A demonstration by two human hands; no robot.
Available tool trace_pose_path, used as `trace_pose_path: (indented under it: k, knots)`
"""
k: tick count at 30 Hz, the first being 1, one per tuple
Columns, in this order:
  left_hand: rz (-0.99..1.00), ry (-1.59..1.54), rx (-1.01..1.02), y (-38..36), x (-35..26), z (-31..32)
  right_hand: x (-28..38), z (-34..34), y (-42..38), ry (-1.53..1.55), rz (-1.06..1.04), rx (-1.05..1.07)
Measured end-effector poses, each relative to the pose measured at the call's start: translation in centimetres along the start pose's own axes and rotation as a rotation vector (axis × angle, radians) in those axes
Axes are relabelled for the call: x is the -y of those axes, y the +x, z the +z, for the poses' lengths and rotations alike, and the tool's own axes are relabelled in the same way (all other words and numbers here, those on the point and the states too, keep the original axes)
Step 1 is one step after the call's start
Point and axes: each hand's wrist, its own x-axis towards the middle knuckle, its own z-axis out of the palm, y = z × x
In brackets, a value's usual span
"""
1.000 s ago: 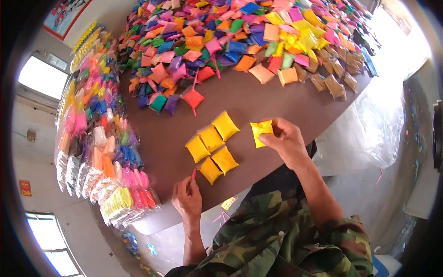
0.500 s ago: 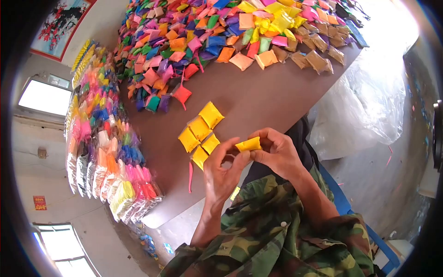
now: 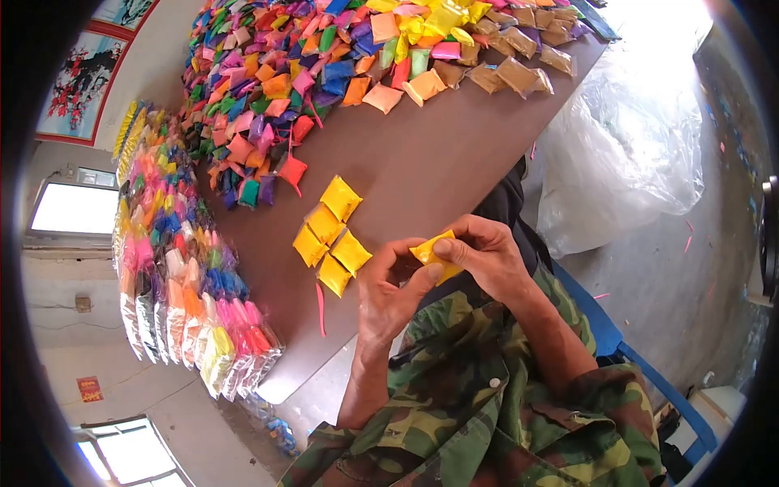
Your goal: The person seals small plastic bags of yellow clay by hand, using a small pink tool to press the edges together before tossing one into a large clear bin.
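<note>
Right hand [image 3: 491,256]: thumb laid on the face of the held yellow packet [image 3: 438,250], fingers curled behind it; the grip is closed on the packet at its upper and right portion. Left hand [image 3: 388,292]: thumb and forefinger pinch the same packet at its left and lower side, with an open loop between thumb and forefinger; the remaining fingers are partly hidden. The packet is held tilted between the two hands, in front of the torso and near the table edge; its lower part is partly covered by the thumbs.

To the left of the hands, five yellow packets [image 3: 324,225] lie flat on the brown table [image 3: 398,162], set close together in two slanting rows, three in one and two in the other; a red strip [image 3: 320,310] lies just beside the lowest packet, toward the near edge.

Farther out, a heap of multicoloured packets [image 3: 268,89] covers the far part of the table; brown packets [image 3: 519,77] lie at its right end; clear-bagged stacks [image 3: 182,276] line the left side; crumpled clear plastic [image 3: 621,162] stands beyond the right edge; a camouflage jacket [image 3: 495,438] covers the wearer's torso.
</note>
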Motion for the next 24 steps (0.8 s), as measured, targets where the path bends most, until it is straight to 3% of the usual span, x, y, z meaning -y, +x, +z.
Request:
trace_pose_path:
  k: [10, 18, 24]
  knots:
    - [0.009, -0.028, -0.047, 0.2, 2.6, -0.5, 1.6, 0.0, -1.1, -0.063, 0.215, 0.007]
    - [-0.098, -0.089, 0.161, 0.9, 1.9, -1.0, 3.0, -1.4, -0.8, -0.184, 0.168, 0.086]
    - [-0.092, -0.085, 0.152, 0.8, 1.9, -1.0, 5.0, -1.8, -0.4, -0.325, 0.198, 0.109]
